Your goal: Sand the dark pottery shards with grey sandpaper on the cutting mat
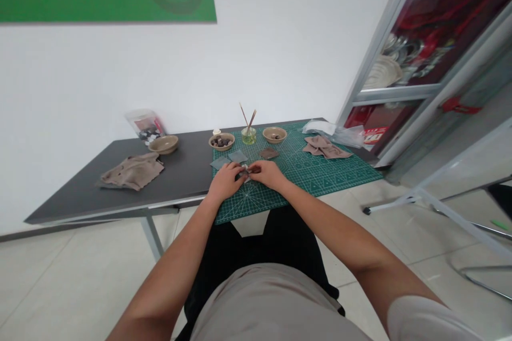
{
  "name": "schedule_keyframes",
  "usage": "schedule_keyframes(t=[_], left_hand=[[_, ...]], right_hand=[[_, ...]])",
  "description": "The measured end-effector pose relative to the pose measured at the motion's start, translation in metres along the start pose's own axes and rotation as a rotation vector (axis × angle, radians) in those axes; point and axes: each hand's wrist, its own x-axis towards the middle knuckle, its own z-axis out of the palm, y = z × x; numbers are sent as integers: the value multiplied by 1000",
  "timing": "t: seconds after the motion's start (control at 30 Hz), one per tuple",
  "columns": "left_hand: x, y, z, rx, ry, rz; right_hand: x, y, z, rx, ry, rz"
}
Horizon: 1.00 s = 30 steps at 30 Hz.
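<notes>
My left hand (226, 180) and my right hand (268, 173) meet over the green cutting mat (296, 184) near its front edge. The fingers of both are closed around something small, with whitish and dark bits showing, too small to name. Just beyond them lie two grey-blue squares, one to the left (220, 162) and one to the right (238, 156). A brown flat piece (269, 153) sits behind my right hand. Farther back stand a bowl of dark and light round pieces (221, 142), a glass jar (248, 137) holding thin sticks, and a bowl (274, 135) with a few small bits.
At the left of the dark table (92, 162) lie a crumpled brown cloth (134, 171), a bowl (164, 144) and a clear container (145, 125). Another brown cloth (325, 147) and a plastic bag (340, 133) lie at the right. A glass-fronted cabinet (400, 64) stands beyond.
</notes>
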Motion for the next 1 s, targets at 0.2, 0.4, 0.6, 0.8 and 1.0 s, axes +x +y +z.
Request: schedule_keyframes(t=[0.2, 0.4, 0.6, 0.8, 1.0], left_hand=[[1, 0, 2, -9, 18, -14], [-1, 1, 3, 61, 65, -55], [-2, 3, -1, 69, 7, -42], [-2, 3, -2, 69, -8, -53], [-2, 3, -3, 68, -14, -61]], right_hand=[[-1, -7, -7, -302, -31, -114], [4, -13, -6, -418, -67, -99], [2, -17, -9, -446, -143, -160], [6, -12, -10, -485, -158, -224], [5, -12, -3, -470, -141, -225]])
